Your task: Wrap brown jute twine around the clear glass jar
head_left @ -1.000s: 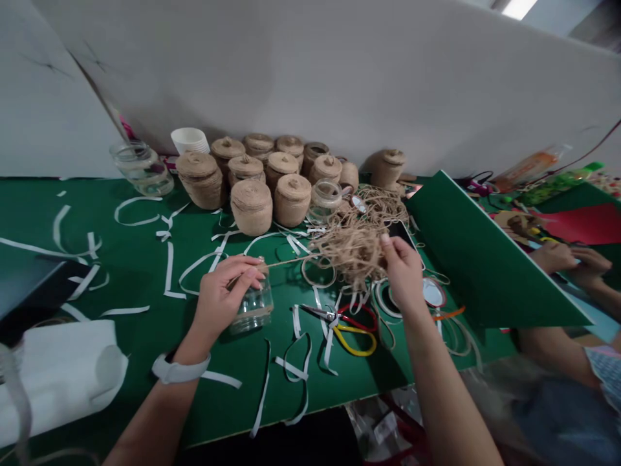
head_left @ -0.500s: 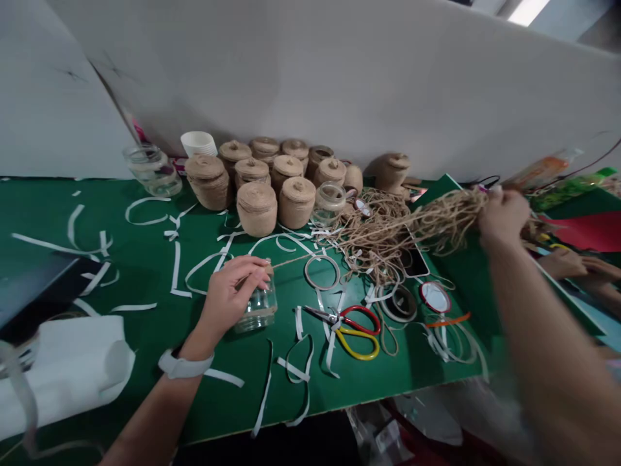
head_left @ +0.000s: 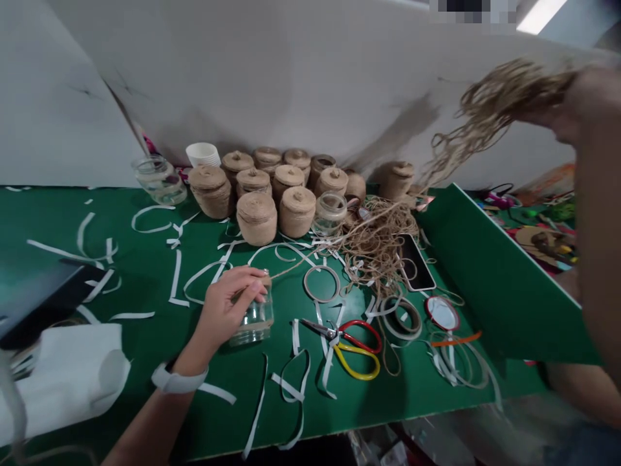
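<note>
A clear glass jar (head_left: pixel 256 321) lies on its side on the green table, and my left hand (head_left: pixel 233 301) is closed round its end. From the jar a single strand of twine (head_left: pixel 292 266) runs right to a tangled pile of brown twine (head_left: pixel 381 243). High at the right, my right hand (head_left: pixel 567 107) grips a bunch of jute twine (head_left: pixel 504 97), lifted well above the table. Strands hang from this bunch down to the pile. Scissors (head_left: pixel 347 343) with one red and one yellow handle rest right of the jar, beside a tape ring (head_left: pixel 321 283).
Several twine-wrapped jars (head_left: pixel 257 219) stand along the wall. Bare glass jars (head_left: pixel 330 212) and white cups (head_left: pixel 202 155) are among them. White strips (head_left: pixel 177 278) litter the table. A phone (head_left: pixel 416 262) lies by the twine, and a green divider (head_left: pixel 514 285) rises at the right.
My right hand has risen up and to the right with the bunch of twine, pulling strands off the pile. My left hand stays on the jar.
</note>
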### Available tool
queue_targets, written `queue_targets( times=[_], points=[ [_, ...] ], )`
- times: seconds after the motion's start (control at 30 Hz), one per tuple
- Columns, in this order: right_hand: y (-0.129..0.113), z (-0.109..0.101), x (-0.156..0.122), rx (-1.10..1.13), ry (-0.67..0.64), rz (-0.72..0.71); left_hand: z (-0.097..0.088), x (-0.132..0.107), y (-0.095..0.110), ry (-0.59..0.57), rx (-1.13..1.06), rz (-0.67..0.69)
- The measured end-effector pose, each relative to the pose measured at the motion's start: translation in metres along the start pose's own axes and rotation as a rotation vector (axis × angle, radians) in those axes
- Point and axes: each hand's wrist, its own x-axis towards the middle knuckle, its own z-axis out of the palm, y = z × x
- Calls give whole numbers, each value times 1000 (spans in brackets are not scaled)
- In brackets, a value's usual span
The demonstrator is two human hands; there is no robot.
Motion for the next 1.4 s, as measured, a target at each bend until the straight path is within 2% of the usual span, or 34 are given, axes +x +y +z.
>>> queue_targets(
  times=[0.03,0.07,0.13,0.17,0.23,0.3,0.33,0.4,0.43,0.47,0.53,0.6,0.7,0.83,1.0,1.1,1.2,1.33,1.4],
  points=[
    [-3,9,-5,42,10,171,1,1,1,-6,12,9],
    [-5,18,-10,33,-12,244,1,1,2,-9,25,19],
    [-11,37,-23,-20,-79,284,2,3,3,-16,51,33],
    [-16,47,-33,-57,-111,253,3,3,4,-20,61,33],
    [-29,66,-64,-109,-138,115,3,3,5,-28,74,26],
    [-47,85,-113,-175,-228,-218,3,3,5,-37,77,18],
    [-56,94,-144,-103,-328,-321,3,3,5,-42,78,18],
    [-74,109,-208,167,-698,-528,4,3,4,-44,84,24],
    [-80,117,-238,280,-831,-600,4,3,3,-41,88,34],
    [-85,124,-264,334,-917,-640,5,3,3,-39,93,47],
    [-88,135,-300,314,-952,-669,5,3,3,-42,107,74],
    [-85,141,-314,214,-882,-617,6,3,3,-57,127,86],
    [-77,141,-304,149,-796,-564,7,-1,5,-76,122,14],
    [-73,133,-287,269,-868,-584,11,-6,0,-6,9,-57],
    [-72,135,-296,320,-744,-461,16,-5,-4,116,4,37],
    [-66,141,-307,380,-660,-306,17,-6,-3,193,52,38],
    [-54,147,-327,547,-574,-22,18,-11,-5,232,30,-71],
    [-44,151,-364,937,-548,487,25,-18,-8,23,-238,-359],
    [-42,150,-380,1071,-514,684,31,-21,-3,-7,-284,-435]
  ],
)
